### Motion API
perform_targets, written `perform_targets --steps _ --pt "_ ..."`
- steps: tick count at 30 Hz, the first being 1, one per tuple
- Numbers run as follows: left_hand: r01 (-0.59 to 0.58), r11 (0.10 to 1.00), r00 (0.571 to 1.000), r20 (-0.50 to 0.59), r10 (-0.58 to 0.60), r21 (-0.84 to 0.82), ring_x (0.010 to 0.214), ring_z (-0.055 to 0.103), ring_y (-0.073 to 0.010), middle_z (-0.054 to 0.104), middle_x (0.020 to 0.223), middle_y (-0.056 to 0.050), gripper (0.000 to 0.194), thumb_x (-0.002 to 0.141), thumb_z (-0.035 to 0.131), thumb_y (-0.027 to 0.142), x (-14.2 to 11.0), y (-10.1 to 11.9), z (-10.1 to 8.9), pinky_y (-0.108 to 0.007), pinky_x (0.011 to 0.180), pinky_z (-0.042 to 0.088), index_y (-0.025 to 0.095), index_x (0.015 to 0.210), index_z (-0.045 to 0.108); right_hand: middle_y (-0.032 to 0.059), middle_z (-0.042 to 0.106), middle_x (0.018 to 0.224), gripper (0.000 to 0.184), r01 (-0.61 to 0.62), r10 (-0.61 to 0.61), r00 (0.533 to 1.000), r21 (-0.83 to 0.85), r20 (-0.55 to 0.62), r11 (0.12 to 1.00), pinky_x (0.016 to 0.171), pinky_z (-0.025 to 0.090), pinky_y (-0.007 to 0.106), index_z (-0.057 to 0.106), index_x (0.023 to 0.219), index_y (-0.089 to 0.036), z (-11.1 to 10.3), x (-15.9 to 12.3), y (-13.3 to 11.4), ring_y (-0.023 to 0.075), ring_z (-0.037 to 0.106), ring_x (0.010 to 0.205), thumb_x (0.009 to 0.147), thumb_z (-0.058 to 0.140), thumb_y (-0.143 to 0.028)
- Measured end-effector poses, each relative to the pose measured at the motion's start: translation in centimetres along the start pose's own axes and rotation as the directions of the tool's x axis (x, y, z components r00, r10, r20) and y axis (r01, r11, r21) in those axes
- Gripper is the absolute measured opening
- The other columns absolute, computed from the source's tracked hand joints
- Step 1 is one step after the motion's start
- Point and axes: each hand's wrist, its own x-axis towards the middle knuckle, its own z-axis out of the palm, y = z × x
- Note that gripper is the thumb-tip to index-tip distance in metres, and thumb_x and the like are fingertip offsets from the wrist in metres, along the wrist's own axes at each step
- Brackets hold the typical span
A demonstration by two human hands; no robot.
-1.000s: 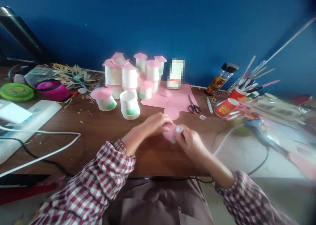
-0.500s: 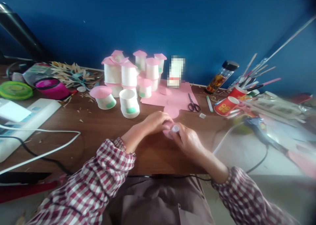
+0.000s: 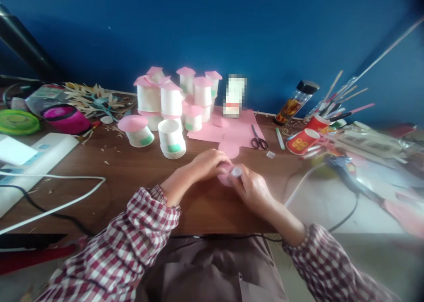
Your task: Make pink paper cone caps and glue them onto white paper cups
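My left hand (image 3: 212, 162) is closed on a small pink paper disc (image 3: 225, 179), its fingertips pressing the far edge. In my right hand (image 3: 253, 187) is a glue stick (image 3: 236, 172), its round pale end facing up and the other end down against the pink paper. My fingers hide part of the paper. Just beyond them lies another pink paper circle (image 3: 229, 149), overlapping a larger pink sheet (image 3: 243, 127). A small clear cap (image 3: 270, 154) rests to the right, near black-handled scissors (image 3: 258, 139).
White paper cups with pink paper roofs (image 3: 170, 99) stand stacked at the back. Nearer are a roofed cup (image 3: 141, 136) and open stacked cups (image 3: 172, 143). Red paper cups (image 3: 301, 142) and a glue gun (image 3: 347, 173) are at right, a power strip (image 3: 49, 160) at left.
The view has shifted slightly. My hands stay in nearly the same place on the pink disc, with the glue stick barely moved.
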Motion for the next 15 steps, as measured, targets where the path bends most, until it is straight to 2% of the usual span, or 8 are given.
perform_targets --steps 3,8,15 --pt "0.001 1.0 1.0 -0.013 -0.001 0.01 0.087 0.06 -0.0178 0.068 0.094 -0.003 0.021 0.073 0.058 0.021 0.0 -0.1 0.1 -0.027 0.077 0.044 0.02 0.091 0.069 0.0036 0.059 0.071 0.022 -0.035 0.034 0.999 0.037 0.021 0.999 0.057 0.038 0.025 0.05 0.084 -0.019 -0.4 -0.2 0.1 0.0168 0.056 0.063 0.092 0.038 -0.035" --pt "0.012 1.0 1.0 -0.008 -0.012 0.021 0.089 0.059 -0.0177 0.068 0.096 -0.002 0.025 0.072 0.058 0.02 0.0 -0.4 0.2 -0.027 0.08 0.043 0.022 0.095 0.068 0.0038 0.06 0.075 0.018 -0.117 0.131 0.99 0.205 -0.059 0.972 0.063 0.041 0.024 0.05 0.086 -0.019 -1.4 -0.2 0.4 0.0155 0.056 0.067 0.092 0.038 -0.031" --pt "0.04 0.999 0.999 0.003 -0.04 -0.028 0.084 0.059 -0.0167 0.068 0.09 -0.002 0.02 0.075 0.055 0.023 -0.1 -0.2 0.1 -0.026 0.077 0.043 0.021 0.089 0.069 0.0069 0.063 0.081 0.023 -0.001 0.001 1.0 0.033 0.016 0.999 0.061 0.039 0.026 0.051 0.092 -0.017 0.1 0.3 -0.5 0.0186 0.059 0.069 0.092 0.038 -0.036"
